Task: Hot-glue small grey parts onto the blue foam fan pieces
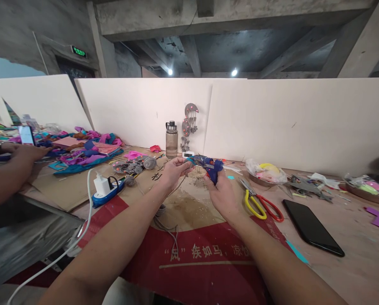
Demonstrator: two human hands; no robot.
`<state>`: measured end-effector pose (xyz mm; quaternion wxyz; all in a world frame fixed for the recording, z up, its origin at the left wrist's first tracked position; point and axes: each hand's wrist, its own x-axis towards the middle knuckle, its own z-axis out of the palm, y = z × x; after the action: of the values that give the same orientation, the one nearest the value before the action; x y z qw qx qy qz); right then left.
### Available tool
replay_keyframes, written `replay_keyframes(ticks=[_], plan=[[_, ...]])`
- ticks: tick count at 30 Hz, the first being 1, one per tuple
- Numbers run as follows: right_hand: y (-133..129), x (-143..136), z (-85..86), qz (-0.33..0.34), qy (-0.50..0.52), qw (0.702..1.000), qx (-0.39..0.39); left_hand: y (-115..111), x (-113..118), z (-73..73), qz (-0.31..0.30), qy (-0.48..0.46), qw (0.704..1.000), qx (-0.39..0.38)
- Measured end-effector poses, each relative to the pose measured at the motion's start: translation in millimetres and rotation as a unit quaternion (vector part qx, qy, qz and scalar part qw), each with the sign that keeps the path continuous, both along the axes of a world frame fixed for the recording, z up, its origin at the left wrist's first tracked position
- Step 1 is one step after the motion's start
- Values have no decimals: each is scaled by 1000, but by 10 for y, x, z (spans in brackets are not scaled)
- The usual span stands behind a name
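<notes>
My right hand (221, 192) is wrapped round the handle of a blue glue gun (213, 167), whose nozzle points left. At the nozzle tip, my left hand (176, 171) has its fingers pinched together. What they hold is small and mostly hidden by the fingers. A thin grey strand (175, 189) runs down from near these fingers toward a little ball of grey yarn (160, 208) between my forearms. Loose grey yarn (172, 231) trails across the red and brown cardboard (202, 237) below.
Yellow-and-red-handled scissors (255, 203) and a black phone (313, 226) lie at right. A water bottle (171, 142) stands ahead, beside a grey moon-shaped hanging ornament (191, 111). A blue power strip (108, 194) with a white cable is at left, near a co-worker's arm (14, 169).
</notes>
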<state>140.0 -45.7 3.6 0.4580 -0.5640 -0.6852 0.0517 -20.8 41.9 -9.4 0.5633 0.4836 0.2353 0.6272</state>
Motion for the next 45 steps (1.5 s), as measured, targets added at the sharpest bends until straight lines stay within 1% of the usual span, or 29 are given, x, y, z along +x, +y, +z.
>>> replay_keyframes(ticks=[4, 9, 12, 16, 19, 22, 25, 30, 38, 45], plan=[[10, 16, -16, -1, 9, 1000, 1, -29, 5, 15, 1, -10, 1000, 1], [22, 18, -54, -6, -4, 1000, -1, -77, 16, 56, 4, -17, 1000, -8], [30, 14, -59, -8, -9, 1000, 0, -67, 14, 57, 4, -24, 1000, -11], [25, 9, -46, -7, -22, 1000, -18, -32, -1, 52, 15, -43, 999, -11], [18, 7, -37, -5, -20, 1000, -22, -12, -21, 60, 3, -49, 999, -22], [18, 10, -41, 0, -6, 1000, -16, -6, -35, 68, -20, -45, 998, -29], [22, 14, -48, 4, 8, 1000, -7, -17, -30, 65, -30, -34, 999, -17], [33, 7, -57, 6, 20, 1000, 21, -41, -10, 50, -18, -9, 1000, -9], [64, 10, -99, -1, 16, 998, 56, -4, -16, 9, -5, 9, 1000, -7], [62, 12, -93, 8, 16, 999, 33, -61, -18, 78, 4, 3, 1000, -3]])
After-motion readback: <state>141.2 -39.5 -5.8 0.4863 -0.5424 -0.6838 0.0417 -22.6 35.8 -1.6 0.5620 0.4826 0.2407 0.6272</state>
